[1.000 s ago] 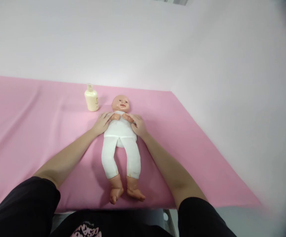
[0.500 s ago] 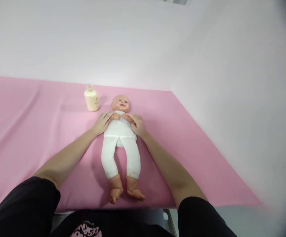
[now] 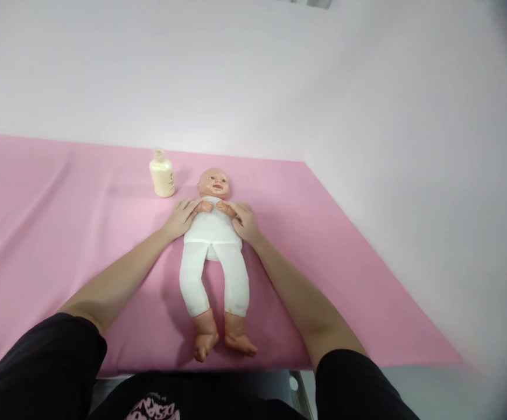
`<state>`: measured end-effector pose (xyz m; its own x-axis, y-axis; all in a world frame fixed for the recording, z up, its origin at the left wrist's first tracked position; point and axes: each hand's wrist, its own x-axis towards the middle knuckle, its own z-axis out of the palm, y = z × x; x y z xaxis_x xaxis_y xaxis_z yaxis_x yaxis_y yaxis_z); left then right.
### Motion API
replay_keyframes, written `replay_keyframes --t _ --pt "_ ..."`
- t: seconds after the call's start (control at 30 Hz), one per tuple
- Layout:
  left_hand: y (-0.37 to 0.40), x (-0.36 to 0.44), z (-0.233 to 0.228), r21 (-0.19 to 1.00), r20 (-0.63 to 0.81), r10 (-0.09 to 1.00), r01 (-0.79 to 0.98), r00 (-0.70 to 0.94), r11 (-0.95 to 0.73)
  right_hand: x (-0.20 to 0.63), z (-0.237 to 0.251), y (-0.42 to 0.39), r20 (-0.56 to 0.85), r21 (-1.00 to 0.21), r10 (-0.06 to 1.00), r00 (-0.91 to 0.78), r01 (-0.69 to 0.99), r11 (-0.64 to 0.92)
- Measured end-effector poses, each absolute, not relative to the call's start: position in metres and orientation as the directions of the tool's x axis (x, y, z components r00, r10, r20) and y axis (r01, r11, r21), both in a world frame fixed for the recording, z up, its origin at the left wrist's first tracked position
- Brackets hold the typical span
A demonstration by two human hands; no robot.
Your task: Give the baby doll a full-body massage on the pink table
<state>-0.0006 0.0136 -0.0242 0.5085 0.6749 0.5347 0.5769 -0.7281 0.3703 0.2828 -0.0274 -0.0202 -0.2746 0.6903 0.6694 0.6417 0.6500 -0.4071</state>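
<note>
A baby doll (image 3: 212, 227) with a white cloth body lies on its back, its head away from me and its bare feet near the table's front edge. My left hand (image 3: 181, 218) is wrapped round the doll's arm on the left side. On the other side, my right hand (image 3: 245, 220) holds the doll's other arm in the same way. Both doll hands are drawn in over its chest. The doll's upper arms are mostly hidden under my fingers.
A pale yellow pump bottle (image 3: 163, 177) stands upright to the left of the doll's head. Pink cloth (image 3: 314, 245) with a few creases covers the table. A white wall (image 3: 218, 81) rises behind and to the right.
</note>
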Motion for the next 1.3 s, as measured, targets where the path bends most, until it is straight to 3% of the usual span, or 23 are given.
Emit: replay_keyframes --t 1.3 --pt "0.0120 -0.0001 -0.0223 0.389 0.531 0.684 0.573 0.500 -0.721 0.2824 -0.0204 -0.0273 0.662 -0.409 0.697 -0.276 0.646 0.644"
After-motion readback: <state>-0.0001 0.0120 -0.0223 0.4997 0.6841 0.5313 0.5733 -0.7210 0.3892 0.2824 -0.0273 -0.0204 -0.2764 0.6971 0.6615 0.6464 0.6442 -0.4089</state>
